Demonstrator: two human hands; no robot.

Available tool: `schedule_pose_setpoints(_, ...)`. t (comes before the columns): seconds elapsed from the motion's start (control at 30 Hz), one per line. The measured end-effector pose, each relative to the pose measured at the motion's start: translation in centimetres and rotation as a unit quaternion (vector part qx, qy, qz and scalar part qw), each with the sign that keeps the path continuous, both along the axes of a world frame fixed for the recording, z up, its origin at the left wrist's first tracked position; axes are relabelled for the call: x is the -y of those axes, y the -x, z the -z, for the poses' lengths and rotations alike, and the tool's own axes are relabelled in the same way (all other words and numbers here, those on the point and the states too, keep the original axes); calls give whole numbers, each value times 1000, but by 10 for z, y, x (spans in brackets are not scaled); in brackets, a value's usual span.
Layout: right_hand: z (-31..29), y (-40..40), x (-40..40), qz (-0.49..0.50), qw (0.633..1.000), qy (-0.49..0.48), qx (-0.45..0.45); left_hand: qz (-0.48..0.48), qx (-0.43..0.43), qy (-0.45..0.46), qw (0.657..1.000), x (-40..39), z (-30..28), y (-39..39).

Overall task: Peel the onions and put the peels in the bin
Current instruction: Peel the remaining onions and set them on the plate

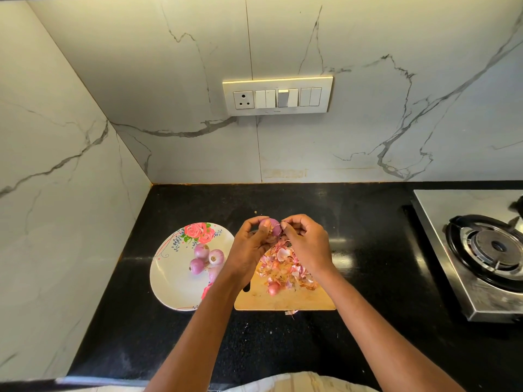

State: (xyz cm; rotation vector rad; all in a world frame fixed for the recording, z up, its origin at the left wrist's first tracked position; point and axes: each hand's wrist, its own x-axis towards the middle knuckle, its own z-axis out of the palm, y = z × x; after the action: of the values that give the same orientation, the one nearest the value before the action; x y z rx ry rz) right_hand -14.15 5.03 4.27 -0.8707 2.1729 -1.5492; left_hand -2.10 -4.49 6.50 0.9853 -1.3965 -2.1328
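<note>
- Left hand (252, 244): raised above the far end of the board, fingers curled round a small purple onion (274, 225); the thumb lies across the near side of the bulb.
- Right hand (305, 241): at three o'clock of the held onion, fingertips (283, 223) closed in a narrow pinch at the bulb's right edge; whether a strip of skin lies between them cannot be told.
- Wooden cutting board (297, 302): flat on the black countertop (283, 343), directly under both hands.
- Peels (283, 267): a loose pink and tan heap on the middle of the board; one scrap (291, 312) lies on the counter just off the board's near edge, at six o'clock.
- Unpeeled onion (273, 288): resting on the board at the near edge of the heap, touching the peels.
- Floral plate (169, 275): at nine o'clock of the board, just beside it; its right part is hidden by the left forearm.
- Peeled onions (205, 257): a touching cluster near the plate's right side, partly covered by the forearm.
- Gas stove (486, 250): at three o'clock, well apart from the board, steel top with one burner visible.
- Switch panel (277, 96): on the marble wall at twelve o'clock, above the counter.
</note>
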Motion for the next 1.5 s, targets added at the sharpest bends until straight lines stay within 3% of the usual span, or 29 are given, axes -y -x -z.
schedule_pose_setpoints(0.17, 12, 14, -7, 41, 995, -24, 90, -25, -33, -69, 997, 3, -2, -4)
schedule_pose_setpoints(0.4, 17, 14, -12, -70, 986, -146, -50, -61, -38, -98, 993, 2, 0, -7)
schedule_pose_setpoints(0.7, 0, 10, -8, -68, 991, -98, -55, -56, -44, -112, 991, 4, 0, -2)
schedule_pose_setpoints(0.9, -18, 0, 0, -79, 997, 2, 16, -35, -47, -63, 996, 3, -2, -3)
schedule_pose_setpoints(1.03, -12, 2, -5, -39, 999, 5, -12, 5, -1, 10, 1000, 0, -1, -2)
schedule_pose_setpoints(1.5, -12, -4, -6, -56, 987, 17, -147, -1, 28, 96, 995, 3, 4, -5)
